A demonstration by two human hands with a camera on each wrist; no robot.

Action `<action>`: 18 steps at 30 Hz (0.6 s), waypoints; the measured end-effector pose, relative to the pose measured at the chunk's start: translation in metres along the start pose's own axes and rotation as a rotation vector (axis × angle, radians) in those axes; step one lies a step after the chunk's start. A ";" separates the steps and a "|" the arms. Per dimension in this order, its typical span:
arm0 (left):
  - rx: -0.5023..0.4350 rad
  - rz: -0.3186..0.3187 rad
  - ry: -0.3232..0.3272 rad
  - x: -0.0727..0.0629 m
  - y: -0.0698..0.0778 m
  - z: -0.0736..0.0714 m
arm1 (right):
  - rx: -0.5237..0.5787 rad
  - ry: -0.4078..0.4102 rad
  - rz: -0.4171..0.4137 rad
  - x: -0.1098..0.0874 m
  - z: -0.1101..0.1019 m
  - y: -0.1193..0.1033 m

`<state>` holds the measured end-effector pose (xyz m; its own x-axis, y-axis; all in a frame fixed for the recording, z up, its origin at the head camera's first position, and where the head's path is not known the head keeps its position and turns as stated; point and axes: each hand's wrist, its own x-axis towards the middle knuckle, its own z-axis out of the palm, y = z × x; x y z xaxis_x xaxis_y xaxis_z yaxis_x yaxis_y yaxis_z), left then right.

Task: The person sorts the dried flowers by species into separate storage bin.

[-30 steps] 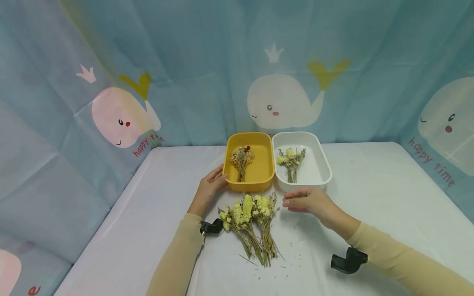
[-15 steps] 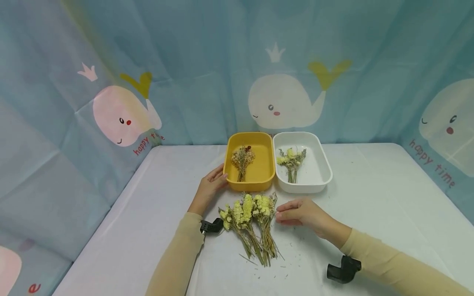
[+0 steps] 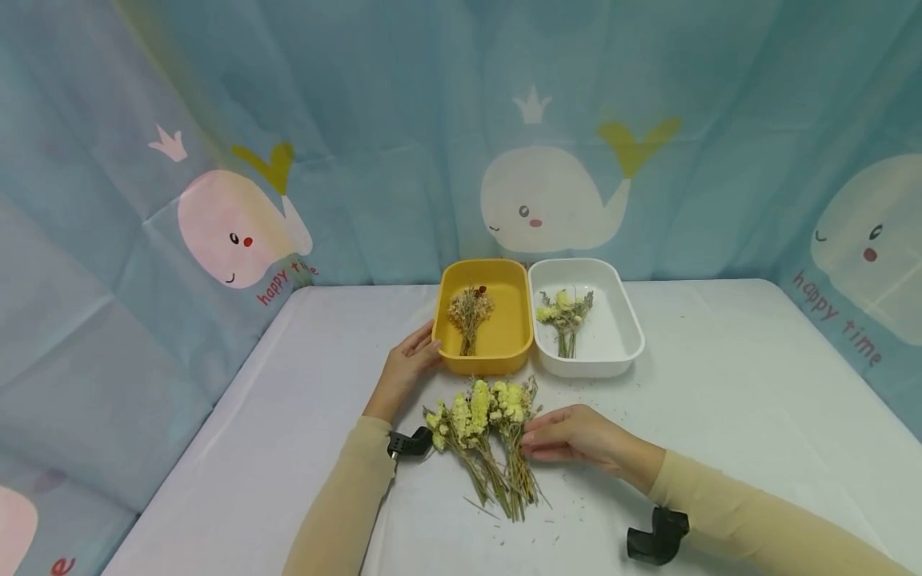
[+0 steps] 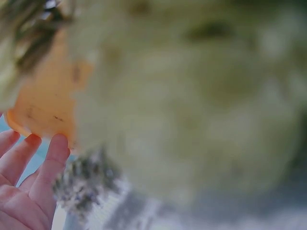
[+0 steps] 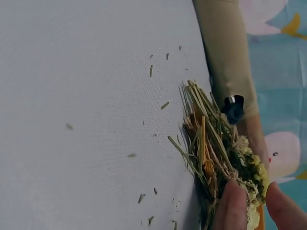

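My left hand [image 3: 405, 370] rests its extended fingers against the left side of the yellow container [image 3: 510, 320]. In the left wrist view its fingertips [image 4: 58, 143] meet the container's wall, while a blurred flower head [image 4: 192, 105] fills much of the picture. Several bunches of dried yellow flowers [image 3: 479, 406] lie on the table in front, stems toward me. At the rightmost bunch [image 3: 516, 460], my right hand [image 3: 576, 440] reaches its fingertips to the stems just below the blooms. The right wrist view shows its thumb [image 5: 280, 206] apart from the fingers, with the bunch between them.
A white container [image 3: 612, 324] stands against the yellow one, holding a bunch of yellow flowers [image 3: 565, 316]. Inside the yellow container lies a brownish dried bunch [image 3: 471, 316]. Small stem scraps [image 5: 165, 105] are scattered on the white table [image 3: 720, 384]. A whale-print curtain [image 3: 403, 160] surrounds it.
My right hand has come down and left from in front of the white container to the rightmost bunch's stems. The left hand has stayed at the yellow container.
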<state>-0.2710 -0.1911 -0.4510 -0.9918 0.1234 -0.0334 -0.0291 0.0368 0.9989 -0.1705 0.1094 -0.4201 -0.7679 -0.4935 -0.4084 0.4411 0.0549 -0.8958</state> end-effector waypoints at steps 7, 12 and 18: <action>0.004 -0.006 0.004 -0.001 0.002 0.000 | 0.019 -0.027 0.022 0.004 0.003 0.001; 0.007 0.006 0.005 0.002 0.003 0.000 | 0.009 -0.045 0.024 0.007 0.004 0.000; 0.001 -0.012 0.008 0.002 -0.001 -0.002 | -0.024 -0.064 0.039 0.010 0.006 0.002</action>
<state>-0.2734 -0.1925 -0.4520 -0.9923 0.1153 -0.0447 -0.0405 0.0388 0.9984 -0.1747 0.0992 -0.4251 -0.7185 -0.5454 -0.4317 0.4581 0.0960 -0.8837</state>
